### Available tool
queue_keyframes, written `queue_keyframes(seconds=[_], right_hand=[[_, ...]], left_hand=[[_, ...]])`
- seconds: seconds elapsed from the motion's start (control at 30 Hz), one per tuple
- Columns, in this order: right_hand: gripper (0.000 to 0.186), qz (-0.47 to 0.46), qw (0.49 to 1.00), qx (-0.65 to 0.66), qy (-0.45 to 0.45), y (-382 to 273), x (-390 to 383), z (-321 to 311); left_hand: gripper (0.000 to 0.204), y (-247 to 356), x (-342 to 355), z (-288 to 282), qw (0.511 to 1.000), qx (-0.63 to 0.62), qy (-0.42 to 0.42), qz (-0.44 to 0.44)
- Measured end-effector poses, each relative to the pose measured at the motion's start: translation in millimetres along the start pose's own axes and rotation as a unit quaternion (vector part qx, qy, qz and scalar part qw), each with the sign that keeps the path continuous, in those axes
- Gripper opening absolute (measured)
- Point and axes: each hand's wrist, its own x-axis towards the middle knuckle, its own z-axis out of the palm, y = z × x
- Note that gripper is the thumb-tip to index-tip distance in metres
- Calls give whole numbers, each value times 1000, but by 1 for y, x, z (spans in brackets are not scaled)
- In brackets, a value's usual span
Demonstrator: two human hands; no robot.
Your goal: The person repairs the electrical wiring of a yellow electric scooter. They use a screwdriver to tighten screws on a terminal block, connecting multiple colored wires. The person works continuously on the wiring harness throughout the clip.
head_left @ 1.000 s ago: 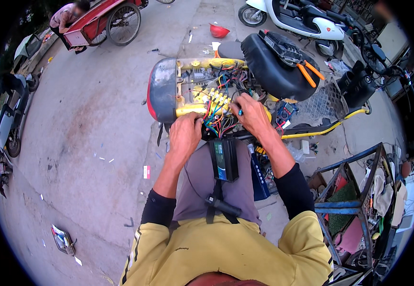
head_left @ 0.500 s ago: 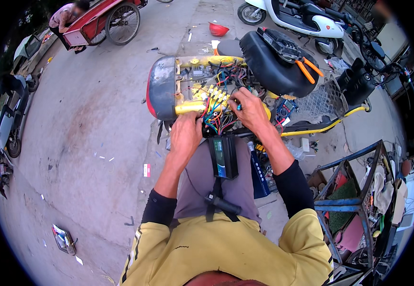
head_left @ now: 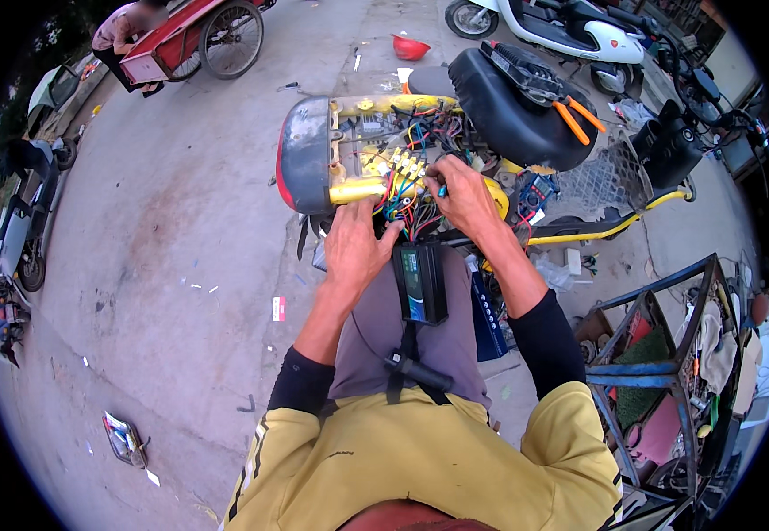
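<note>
A yellow scooter frame (head_left: 353,192) with a dark tail section (head_left: 300,150) lies before me, its electrics exposed. My left hand (head_left: 360,245) is at its near edge by a bundle of coloured wires (head_left: 407,212), thumb and fingers apart. Beside yellow connectors (head_left: 402,166), my right hand (head_left: 461,196) is closed on a small blue object (head_left: 442,190), probably a tool, mostly hidden by the fingers. A black rectangular box (head_left: 420,283) with wires at its top rests on my lap.
Orange-handled pliers (head_left: 575,122) lie on a black seat (head_left: 513,124). A multimeter (head_left: 535,195) is right of my hands. Behind are a white scooter (head_left: 610,40), a red helmet (head_left: 409,49) and a person (head_left: 119,35) at a red cart (head_left: 150,55). A cluttered metal rack (head_left: 654,372) stands at right.
My left hand's thumb has moved right, away from the fingers, toward the wires. My right hand stays by the connectors with the blue object. The view has shifted slightly.
</note>
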Motion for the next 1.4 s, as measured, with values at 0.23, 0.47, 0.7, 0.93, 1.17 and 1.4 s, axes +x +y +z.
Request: queue_keyframes(seconds=[0.23,0.47,0.7,0.93,1.17,1.4], right_hand=[[10,11,999,-44,3,-3,-4,-1],[12,7,999,-50,-2,-6,-2,-3],[16,70,997,-17,27,-29,-2,-22],[26,191,964,182,29,-44,11,-59],[22,181,962,185,91,-54,17,-54],[22,227,947,206,99,-62,19,-47]], left_hand=[[35,0,2,12,997,69,30,-3],[22,-6,-2,22,997,53,60,3],[28,-4,-3,11,996,53,59,27],[39,4,25,6,989,-8,93,113],[61,9,47,25,993,-35,64,93],[62,3,52,37,994,-25,64,80]])
